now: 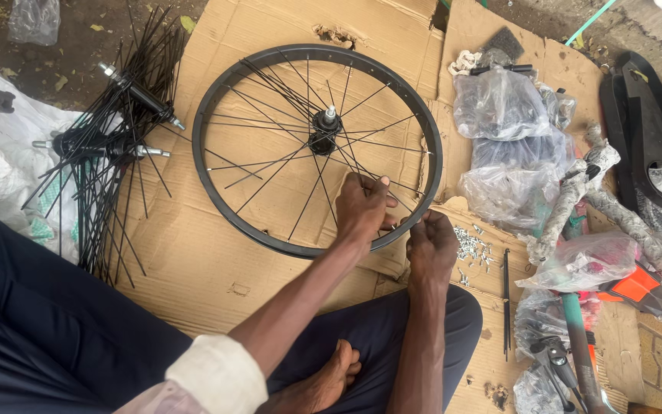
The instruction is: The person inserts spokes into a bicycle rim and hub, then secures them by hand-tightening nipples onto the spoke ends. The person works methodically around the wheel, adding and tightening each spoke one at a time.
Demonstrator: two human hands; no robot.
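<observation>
Down on flattened cardboard point(216, 261) lies a black bicycle wheel point(224, 100), rim flat, its hub point(323, 130) with a silver axle end pointing up at the centre and thin black spokes fanning out to the rim. The left hand point(362, 208) rests over the lower right part of the wheel, inside the rim, its fingers point(381, 190) curled together onto a spoke there. The right hand point(432, 247) sits just beside it, at the rim's outer edge, fingers point(423, 221) pinched together near the rim; what they pinch is too small to make out. The two hands almost touch.

Just right of the right hand a small heap of silver spoke nipples point(473, 247) lies on the cardboard, and a loose black spoke point(506, 303) lies near it. Left of the wheel are two more hubs point(136, 88) bristling with loose black spokes, lying partly on a white woven sack point(9, 153). To the right are clear plastic bags point(499, 107) of parts, a wrapped bicycle frame point(576, 192) with a green tube, and a black chain guard point(649, 130) at the far right edge. The person sits cross-legged in dark trousers point(47, 307), one bare foot point(331, 379) showing below the forearms.
</observation>
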